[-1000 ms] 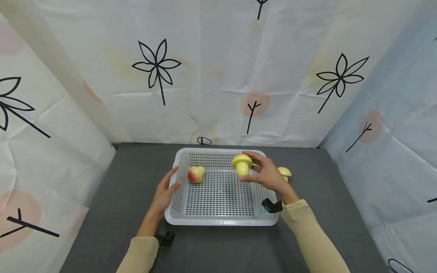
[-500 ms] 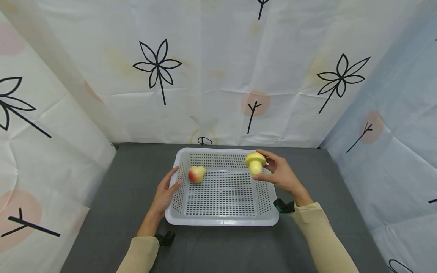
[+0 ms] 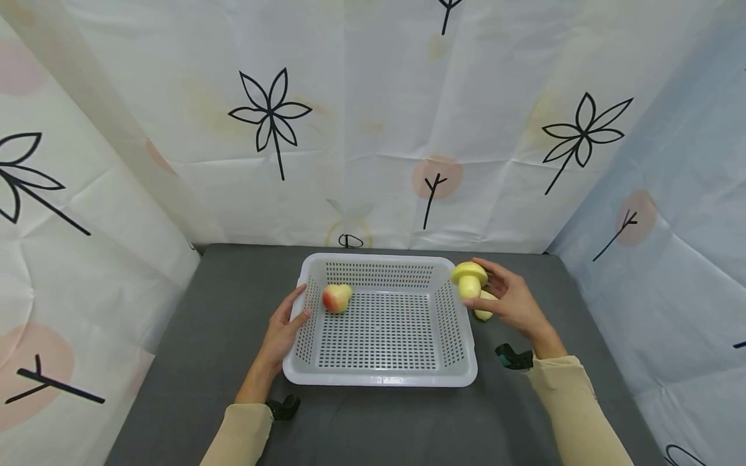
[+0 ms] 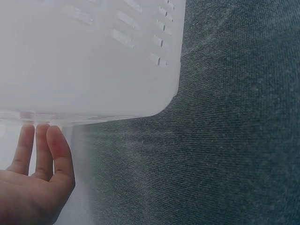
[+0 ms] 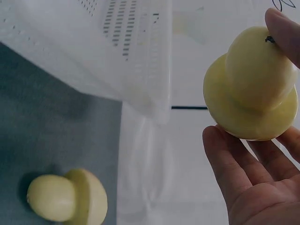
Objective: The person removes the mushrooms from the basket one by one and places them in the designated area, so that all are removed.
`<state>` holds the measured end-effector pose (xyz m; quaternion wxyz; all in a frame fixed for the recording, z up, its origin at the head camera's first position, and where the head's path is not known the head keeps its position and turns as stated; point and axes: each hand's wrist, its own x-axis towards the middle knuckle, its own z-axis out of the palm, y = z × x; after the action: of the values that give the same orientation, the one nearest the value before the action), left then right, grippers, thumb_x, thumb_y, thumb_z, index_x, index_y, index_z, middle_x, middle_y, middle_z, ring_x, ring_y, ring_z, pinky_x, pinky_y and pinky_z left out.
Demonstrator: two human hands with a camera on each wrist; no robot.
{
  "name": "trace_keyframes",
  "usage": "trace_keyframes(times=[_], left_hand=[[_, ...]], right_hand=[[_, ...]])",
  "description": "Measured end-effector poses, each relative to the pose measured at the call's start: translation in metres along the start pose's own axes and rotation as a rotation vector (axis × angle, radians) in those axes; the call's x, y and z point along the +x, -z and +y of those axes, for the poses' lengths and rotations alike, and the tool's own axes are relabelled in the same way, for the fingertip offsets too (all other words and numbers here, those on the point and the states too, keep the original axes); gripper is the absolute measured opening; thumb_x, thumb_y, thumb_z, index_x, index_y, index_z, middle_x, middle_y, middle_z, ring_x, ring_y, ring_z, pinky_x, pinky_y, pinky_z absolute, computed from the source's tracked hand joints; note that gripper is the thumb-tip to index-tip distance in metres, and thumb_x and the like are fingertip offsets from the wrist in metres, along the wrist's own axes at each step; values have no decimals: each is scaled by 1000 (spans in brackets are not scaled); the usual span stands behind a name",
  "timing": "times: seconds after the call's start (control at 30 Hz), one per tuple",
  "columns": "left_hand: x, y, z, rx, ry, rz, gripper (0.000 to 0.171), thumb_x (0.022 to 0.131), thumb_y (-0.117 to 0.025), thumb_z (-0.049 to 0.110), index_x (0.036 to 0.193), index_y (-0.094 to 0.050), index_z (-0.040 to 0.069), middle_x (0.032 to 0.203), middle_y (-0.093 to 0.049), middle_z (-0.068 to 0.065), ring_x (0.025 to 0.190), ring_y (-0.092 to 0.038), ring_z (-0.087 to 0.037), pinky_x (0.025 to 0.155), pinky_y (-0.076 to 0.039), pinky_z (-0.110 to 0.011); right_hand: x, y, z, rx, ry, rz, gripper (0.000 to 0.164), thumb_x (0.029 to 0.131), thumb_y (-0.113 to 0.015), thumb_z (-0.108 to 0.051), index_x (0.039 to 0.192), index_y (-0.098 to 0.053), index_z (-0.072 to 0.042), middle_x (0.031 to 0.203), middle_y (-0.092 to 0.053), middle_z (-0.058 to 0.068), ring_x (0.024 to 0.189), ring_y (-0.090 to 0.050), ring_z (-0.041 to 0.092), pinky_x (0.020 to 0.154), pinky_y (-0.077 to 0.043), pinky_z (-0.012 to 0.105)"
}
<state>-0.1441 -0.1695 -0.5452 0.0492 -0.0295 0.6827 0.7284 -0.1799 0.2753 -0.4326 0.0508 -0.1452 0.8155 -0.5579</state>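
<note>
A yellow toy mushroom [image 3: 469, 279] is pinched between the thumb and fingers of my right hand [image 3: 513, 301], raised just past the basket's right rim. In the right wrist view the held mushroom [image 5: 255, 84] shows its stem toward the camera. Below it, a second pale yellow mushroom [image 5: 65, 197] lies on its side on the table, partly covered by my right hand in the head view. My left hand [image 3: 282, 333] grips the left rim of the white perforated basket [image 3: 379, 378], thumb over the edge and fingers outside. Inside, toward the left, lies a red and yellow peach-like fruit [image 3: 336, 298].
The basket stands on a dark grey cloth-covered table [image 3: 361, 427]. White printed curtains [image 3: 373, 129] close off the back and both sides. Dark bands are on both wrists.
My right hand has carried the mushroom rightward, from above the basket's inside to beyond its right rim. The left hand, the basket and the fruit in it stay in place.
</note>
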Motion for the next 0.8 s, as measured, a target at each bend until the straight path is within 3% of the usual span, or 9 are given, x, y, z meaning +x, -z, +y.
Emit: trace_keyframes(times=[0.33, 0.5, 0.8], left_hand=[[0, 0, 0, 13, 14, 9, 59, 104, -58, 15, 158, -37, 28, 160, -36, -6, 126, -52, -46, 92, -52, -55], [0, -1, -1, 7, 10, 4, 59, 104, -58, 15, 158, -36, 28, 160, -36, -6, 126, -52, -46, 90, -53, -51], [1, 0, -1, 5, 1, 2, 60, 104, -58, 15, 158, -36, 26, 162, -33, -6, 127, -51, -46, 90, -52, -52]], right_hand=[[-9, 23, 18, -22, -24, 64, 86, 86, -81, -6, 156, -33, 1, 152, -39, 23, 122, -52, 0, 97, -46, 18], [-11, 32, 27, 10, -31, 109, 86, 85, -81, -3, 155, -32, 3, 149, -40, 22, 117, -54, -4, 92, -48, 16], [-16, 52, 37, -45, -111, 152, 89, 87, -80, -6, 157, -26, 4, 152, -35, 28, 113, -51, -8, 87, -49, 14]])
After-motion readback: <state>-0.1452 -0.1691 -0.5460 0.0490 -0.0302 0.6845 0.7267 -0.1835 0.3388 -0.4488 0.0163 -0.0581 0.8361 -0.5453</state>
